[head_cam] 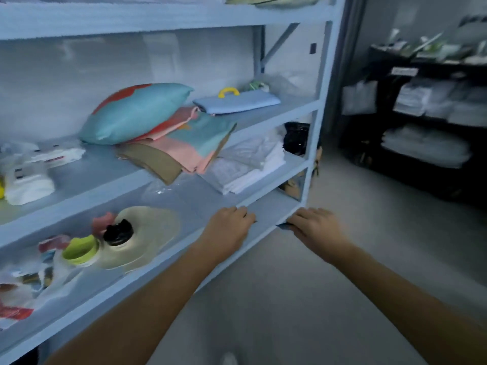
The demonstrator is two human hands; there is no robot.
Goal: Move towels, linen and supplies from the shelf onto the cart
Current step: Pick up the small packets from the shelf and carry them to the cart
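Folded white linen (pixel 250 164) sits stacked at the right end of the pale blue metal shelf (pixel 168 19), on its lower board beside a crumpled black plastic bag (pixel 296 138), while the black cart (pixel 421 109) stands well apart to the right with white towels already on its tiers. I see my left hand (pixel 228 227) curled over the front edge of the lowest board. My right hand (pixel 319 227) pinches a thin dark flat thing (pixel 286 225) at that board's right corner; what it is I cannot tell.

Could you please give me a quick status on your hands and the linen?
Left hand and right hand at the lower shelf edge, grip unclear. White folded linen on the shelf above, untouched. Cart far right. Floor between clear.
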